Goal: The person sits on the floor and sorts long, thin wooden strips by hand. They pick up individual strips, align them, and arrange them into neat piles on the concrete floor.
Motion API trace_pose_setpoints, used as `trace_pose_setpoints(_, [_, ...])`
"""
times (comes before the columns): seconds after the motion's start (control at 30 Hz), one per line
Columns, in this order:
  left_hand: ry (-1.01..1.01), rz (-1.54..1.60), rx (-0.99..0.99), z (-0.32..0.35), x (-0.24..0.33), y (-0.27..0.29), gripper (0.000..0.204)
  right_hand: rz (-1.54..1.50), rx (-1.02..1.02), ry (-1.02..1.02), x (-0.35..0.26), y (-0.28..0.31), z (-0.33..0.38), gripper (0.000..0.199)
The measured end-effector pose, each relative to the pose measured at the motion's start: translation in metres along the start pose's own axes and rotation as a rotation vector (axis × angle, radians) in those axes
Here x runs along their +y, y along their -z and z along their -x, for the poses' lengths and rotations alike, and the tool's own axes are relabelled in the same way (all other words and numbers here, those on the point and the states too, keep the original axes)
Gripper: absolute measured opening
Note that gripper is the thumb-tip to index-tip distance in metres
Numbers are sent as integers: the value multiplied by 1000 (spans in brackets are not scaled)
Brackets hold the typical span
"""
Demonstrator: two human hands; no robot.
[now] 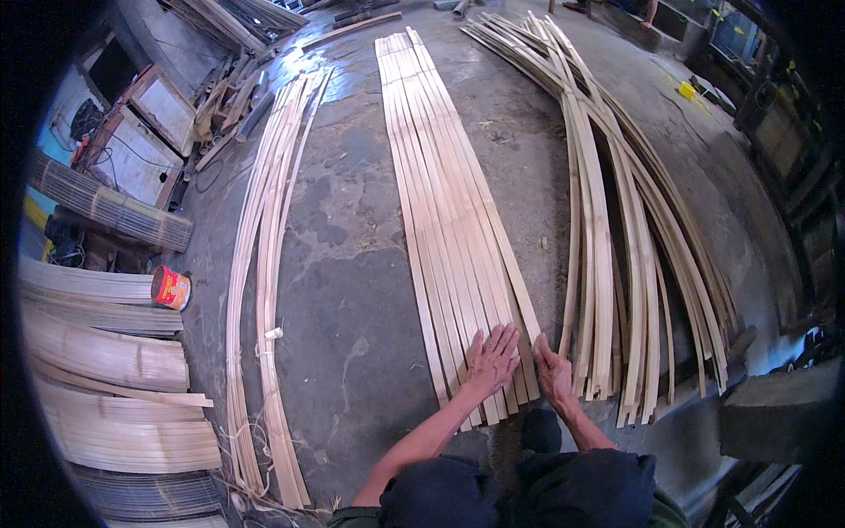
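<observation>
- Left hand (pixel 493 356): laid flat, palm down, fingers spread, on the near end of the middle row of bamboo strips (pixel 444 202). It grips nothing; it presses on the strips.
- Right hand (pixel 554 370): flat beside the left, fingers together and extended, resting at the right edge of the same row, against its outermost strip. Nothing is pinched.
- Middle row of bamboo strips: pale, long, flat, laid side by side and touching on the concrete floor (pixel 352 290), running from just before the person's knees to the far end of the floor. The near ends are uneven in length.
- Right pile of bamboo strips (pixel 616 246): looser, overlapping and crossing, curved, just to the right of the right hand.
- Left bundle of bamboo strips (pixel 264 264): narrow, bowed, well apart from both hands, with loose shavings at its near end.
- Red tin can (pixel 171 288): lying on its side at the left edge of the floor, near stacked bamboo slats (pixel 106 396).
- Rolled bamboo mat (pixel 110 211): lying beyond the can, beside framed panels (pixel 145 132).
- Concrete floor: grey, blotched, darker and wet-looking towards the far end.
</observation>
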State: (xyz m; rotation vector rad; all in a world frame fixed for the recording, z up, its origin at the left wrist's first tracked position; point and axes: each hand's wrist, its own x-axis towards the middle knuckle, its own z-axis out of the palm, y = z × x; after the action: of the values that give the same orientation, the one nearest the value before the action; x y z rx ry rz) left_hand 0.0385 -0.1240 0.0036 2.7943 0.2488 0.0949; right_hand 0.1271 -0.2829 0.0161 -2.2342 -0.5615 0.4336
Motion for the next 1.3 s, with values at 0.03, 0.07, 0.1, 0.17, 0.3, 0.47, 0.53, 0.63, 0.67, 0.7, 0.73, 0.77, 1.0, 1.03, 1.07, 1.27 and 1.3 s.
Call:
trace_pose_setpoints(0.03, [-12,-14,16,-1,1,0,60,-4,18,28,4,0,1,45])
trace_pose_setpoints(0.07, [-23,-29,33,-2,2,1,60,-8,35,56,9,0,2,45])
trace_pose_setpoints(0.1, [-28,-44,45,0,1,0,60,-14,46,84,5,1,4,45])
trace_pose_setpoints(0.17, [-12,-33,62,-1,1,-1,61,37,20,68,-1,4,3,44])
trace_pose_setpoints(0.3, [-16,-49,91,1,0,-2,63,4,117,80,-4,5,4,43])
trace_pose_setpoints(0.47, [-32,-47,119,-1,-2,-4,61,103,-8,48,-10,10,4,43])
trace_pose_setpoints(0.53, [-34,-44,116,1,-2,-6,62,140,-15,70,-12,11,5,42])
trace_pose_setpoints(0.63, [-25,-23,98,0,0,-3,63,188,0,92,-11,14,5,40])
trace_pose_setpoints(0.67, [-12,-17,51,-3,0,-2,63,177,8,89,-8,13,4,40])
trace_pose_setpoints(0.7, [4,-13,2,-3,-1,-1,63,163,12,87,-7,11,4,40])
trace_pose_setpoints(0.73, [4,-15,6,-2,-1,-1,63,187,7,84,-6,10,6,42])
trace_pose_setpoints(0.77, [4,-18,10,-1,0,0,64,211,1,81,-4,8,7,43])
trace_pose_setpoints(1.0, [-20,27,31,-2,0,4,63,358,-84,-8,-3,11,5,46])
trace_pose_setpoints(1.03, [-7,32,4,-2,0,5,63,364,-93,-9,-5,12,6,46])
trace_pose_setpoints(1.07, [7,37,-23,-1,0,6,63,370,-102,-10,-7,13,7,45])
trace_pose_setpoints(1.27, [-11,43,29,-1,0,4,63,364,-103,61,-2,14,3,46])
trace_pose_setpoints(1.3, [-25,50,54,-2,0,4,63,366,-99,77,-3,16,1,46])
